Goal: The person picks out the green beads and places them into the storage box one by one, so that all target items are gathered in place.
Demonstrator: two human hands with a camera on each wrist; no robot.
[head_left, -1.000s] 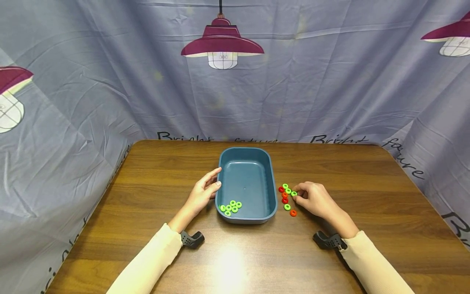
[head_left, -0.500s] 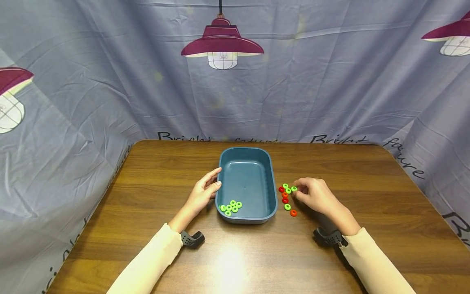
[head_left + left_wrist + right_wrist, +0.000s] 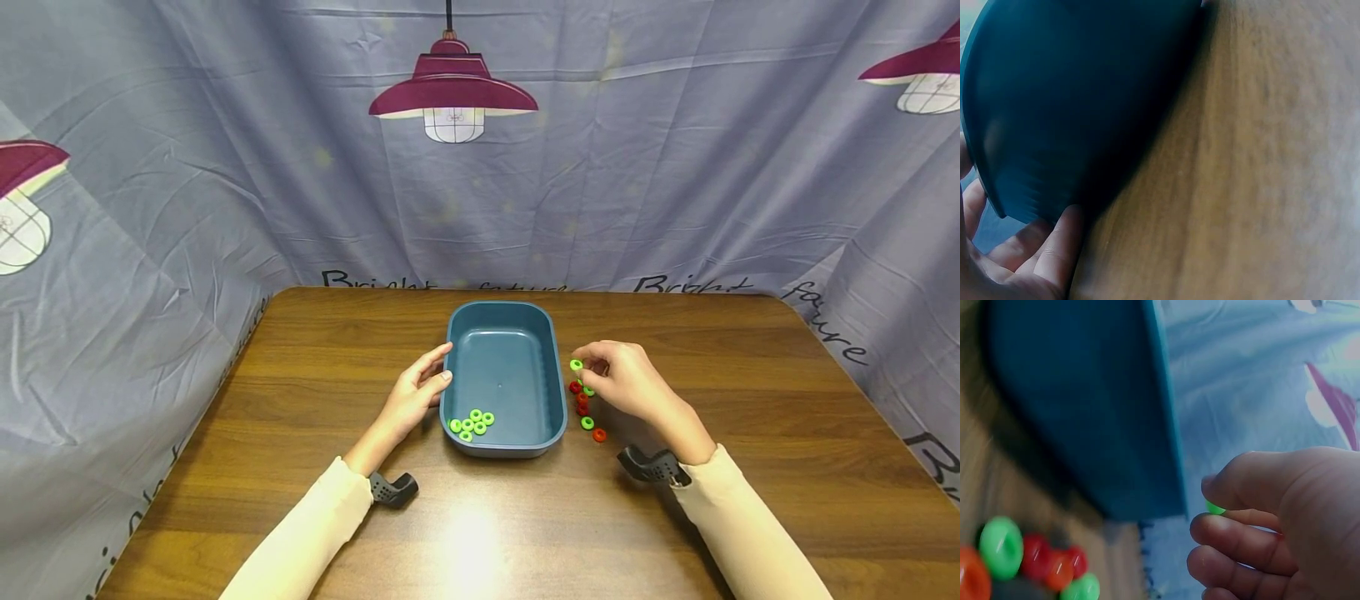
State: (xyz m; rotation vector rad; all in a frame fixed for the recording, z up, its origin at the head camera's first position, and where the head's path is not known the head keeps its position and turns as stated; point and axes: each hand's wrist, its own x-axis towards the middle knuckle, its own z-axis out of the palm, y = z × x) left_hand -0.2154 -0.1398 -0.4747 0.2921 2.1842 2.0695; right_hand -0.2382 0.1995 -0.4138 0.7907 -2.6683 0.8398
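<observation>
Pinched between my right thumb and fingers is a small green ring [image 3: 576,365]; the right hand [image 3: 628,379] holds it raised, just right of the blue bin [image 3: 557,392]. In the right wrist view only a sliver of that green ring [image 3: 1215,508] shows between the fingertips. My left hand [image 3: 411,393] touches the bin's left side, its fingers fairly straight. The left wrist view has the fingers [image 3: 1060,250] against the bin's outer wall [image 3: 1054,125]. Several green rings [image 3: 480,427] lie in the bin's near left corner.
Right of the bin, a loose group of rings lies on the wooden table [image 3: 337,350], including a red ring [image 3: 575,387], an orange ring [image 3: 599,435] and a green ring [image 3: 587,423]. A grey printed curtain [image 3: 600,183] hangs behind.
My right hand has lifted the green ring off the group and carried it up and left toward the bin. The left hand and bin have stayed in place.
</observation>
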